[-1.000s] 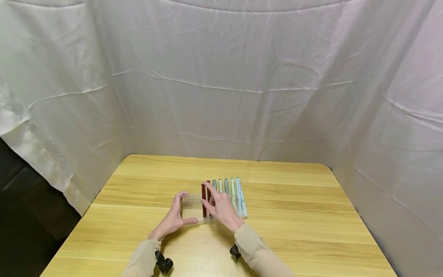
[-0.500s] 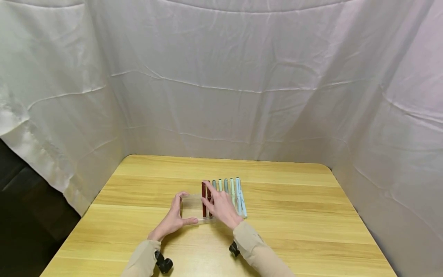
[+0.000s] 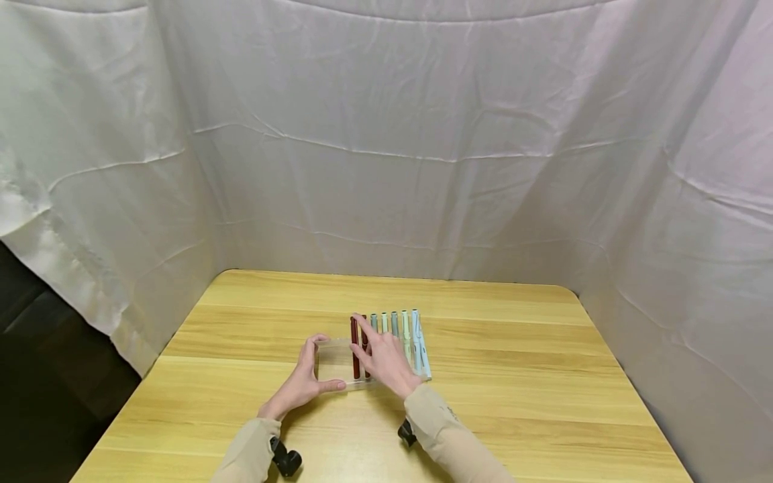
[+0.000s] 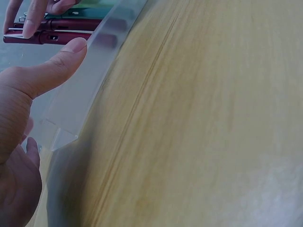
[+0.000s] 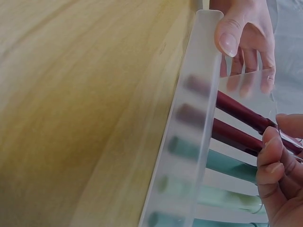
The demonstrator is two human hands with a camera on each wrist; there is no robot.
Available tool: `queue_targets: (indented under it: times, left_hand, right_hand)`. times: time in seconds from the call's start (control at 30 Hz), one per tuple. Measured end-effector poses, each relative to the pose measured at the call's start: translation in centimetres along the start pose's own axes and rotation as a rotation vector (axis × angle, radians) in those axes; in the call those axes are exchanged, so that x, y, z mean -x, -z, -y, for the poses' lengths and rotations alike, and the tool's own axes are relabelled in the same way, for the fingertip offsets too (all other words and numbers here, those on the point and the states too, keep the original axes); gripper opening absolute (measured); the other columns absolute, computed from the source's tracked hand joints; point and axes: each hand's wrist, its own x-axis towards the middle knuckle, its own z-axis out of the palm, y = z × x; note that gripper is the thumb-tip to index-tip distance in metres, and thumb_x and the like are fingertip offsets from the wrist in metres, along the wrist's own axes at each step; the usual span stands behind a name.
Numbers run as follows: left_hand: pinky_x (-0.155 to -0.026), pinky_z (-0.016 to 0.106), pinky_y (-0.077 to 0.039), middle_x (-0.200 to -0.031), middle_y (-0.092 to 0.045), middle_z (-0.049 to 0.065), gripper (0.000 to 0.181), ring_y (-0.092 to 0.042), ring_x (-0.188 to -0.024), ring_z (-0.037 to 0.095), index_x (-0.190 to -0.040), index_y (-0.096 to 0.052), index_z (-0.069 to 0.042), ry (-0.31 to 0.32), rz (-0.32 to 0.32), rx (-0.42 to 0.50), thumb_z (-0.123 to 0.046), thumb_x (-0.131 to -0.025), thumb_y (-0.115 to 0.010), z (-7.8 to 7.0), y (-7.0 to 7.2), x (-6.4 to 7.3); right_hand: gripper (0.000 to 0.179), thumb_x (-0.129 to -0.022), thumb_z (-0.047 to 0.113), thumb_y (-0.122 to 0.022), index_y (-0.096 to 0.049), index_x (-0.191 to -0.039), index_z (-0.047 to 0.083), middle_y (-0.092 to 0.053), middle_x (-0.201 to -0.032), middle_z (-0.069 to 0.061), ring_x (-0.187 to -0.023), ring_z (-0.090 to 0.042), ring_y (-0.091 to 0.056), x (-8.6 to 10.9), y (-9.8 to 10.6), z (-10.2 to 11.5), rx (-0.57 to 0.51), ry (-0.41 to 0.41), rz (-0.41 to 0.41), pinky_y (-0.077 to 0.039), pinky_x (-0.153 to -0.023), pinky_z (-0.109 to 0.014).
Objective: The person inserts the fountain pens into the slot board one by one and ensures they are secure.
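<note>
My left hand (image 3: 304, 376) grips the left end of a clear plastic tray (image 5: 201, 56), thumb on its front wall and fingers round the far side. Several capped pens lie side by side across the tray. My right hand (image 3: 389, 362) reaches over them and pinches the leftmost dark red pen (image 5: 241, 109) near its clip end, index finger stretched toward the tip. Beside it lies a second dark red pen (image 5: 234, 135). Teal (image 5: 232, 166) and pale green pens (image 5: 232, 197) follow, partly hidden by my right hand in the head view.
At the row's right end are light blue pens (image 3: 417, 339), one slanted against its neighbour. The wooden table (image 3: 513, 382) extends around the tray. Pale curtains (image 3: 386, 147) hang behind the table and at both sides.
The leftmost dark red pen has shifted very slightly left at its far end, and my right hand and forearm have moved a little left. My left hand and the tray have stayed put.
</note>
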Motion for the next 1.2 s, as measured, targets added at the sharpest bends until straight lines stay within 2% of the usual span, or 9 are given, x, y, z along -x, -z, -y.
queue_targets:
  times: [0.3,0.57,0.77,0.87,1.0,1.2]
  left_hand:
    - [-0.123,0.071,-0.008,-0.155,-0.024,0.024,0.1,-0.013,-0.152,0.048,-0.146,-0.027,-0.004,-0.001,-0.002,0.006,-0.023,-0.071,-0.091,0.0,0.0,0.0]
    - [-0.123,0.07,-0.008,-0.156,-0.024,0.024,0.1,-0.013,-0.153,0.048,-0.146,-0.026,-0.004,-0.003,0.0,0.011,-0.023,-0.071,-0.091,0.1,0.0,0.0]
    - [-0.123,0.07,-0.007,-0.155,-0.024,0.024,0.1,-0.012,-0.153,0.049,-0.146,-0.027,-0.004,-0.01,-0.002,0.013,-0.022,-0.071,-0.091,0.2,-0.1,0.0]
    - [-0.123,0.07,-0.007,-0.155,-0.026,0.024,0.098,-0.012,-0.153,0.049,-0.145,-0.028,-0.005,-0.014,-0.004,0.022,-0.021,-0.071,-0.091,0.2,-0.1,0.0]
    - [-0.123,0.07,-0.007,-0.154,-0.027,0.024,0.098,-0.013,-0.152,0.049,-0.144,-0.029,-0.005,-0.013,-0.006,0.027,-0.02,-0.07,-0.091,0.3,-0.1,0.0]
    - [-0.124,0.069,-0.008,-0.153,-0.027,0.024,0.099,-0.016,-0.151,0.049,-0.145,-0.029,-0.004,-0.015,-0.009,0.022,-0.02,-0.07,-0.091,0.2,-0.1,-0.1]
  right_hand:
    - [0.063,-0.098,0.027,-0.066,-0.039,-0.154,0.016,-0.028,-0.045,0.014,-0.035,0.004,-0.02,-0.1,0.0,0.1,-0.003,-0.03,0.026,-0.017,-0.032,-0.008]
    - [0.065,-0.097,0.025,-0.067,-0.038,-0.155,0.016,-0.027,-0.045,0.015,-0.034,0.003,-0.021,-0.1,-0.2,0.1,-0.007,-0.036,0.017,-0.018,-0.032,-0.009]
    - [0.068,-0.099,0.027,-0.064,-0.031,-0.158,0.019,-0.029,-0.045,0.014,-0.034,0.003,-0.022,0.0,-0.2,0.0,-0.04,-0.052,0.036,-0.019,-0.032,-0.008]
    - [0.067,-0.101,0.029,-0.061,-0.028,-0.159,0.021,-0.038,-0.046,0.011,-0.035,0.003,-0.027,0.3,0.0,0.0,-0.101,-0.061,0.044,-0.026,-0.033,-0.009]
    - [0.066,-0.101,0.025,-0.061,-0.029,-0.159,0.02,-0.057,-0.054,0.002,-0.04,0.001,-0.04,0.8,0.8,-0.1,-0.228,-0.074,0.033,-0.041,-0.039,-0.014]
    - [0.062,-0.1,0.019,-0.062,-0.035,-0.156,0.011,-0.066,-0.065,-0.009,-0.049,0.004,-0.046,1.6,1.9,-0.9,-0.313,-0.063,-0.02,-0.049,-0.048,-0.015]
